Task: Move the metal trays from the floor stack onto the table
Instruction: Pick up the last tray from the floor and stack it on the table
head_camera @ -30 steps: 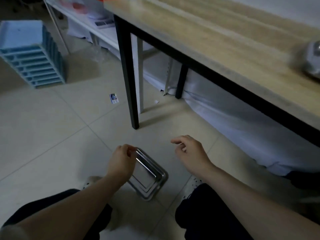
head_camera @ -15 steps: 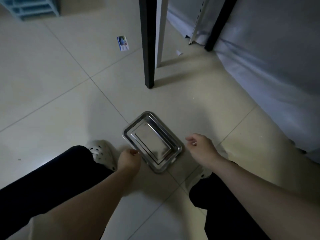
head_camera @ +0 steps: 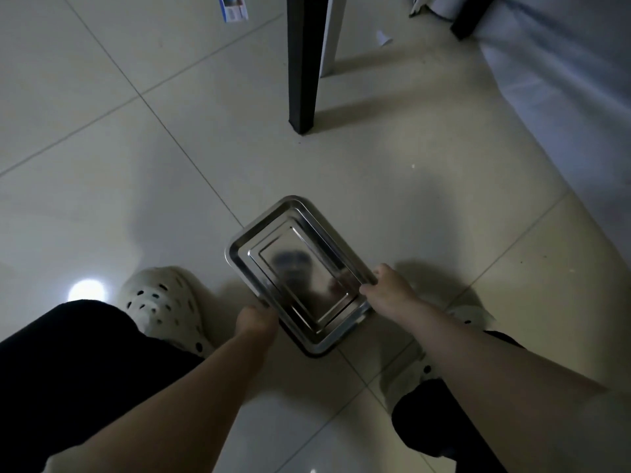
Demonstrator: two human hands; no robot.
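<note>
The tiled floor (head_camera: 102,186) fills the view, a black table leg (head_camera: 300,63) rising from it. The stack of metal trays (head_camera: 300,274) sits between two pale clogs. The left hand (head_camera: 256,319) and right hand (head_camera: 386,291) pinch opposite rims (fingers curled on the edges). Nested trays may stick together or slip, clattering down. A printed card (head_camera: 234,6) lies far off, unreadable.

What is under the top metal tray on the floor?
Rims of more nested trays show below the top tray, on the floor tiles. Their count and bottoms are covered.
</note>
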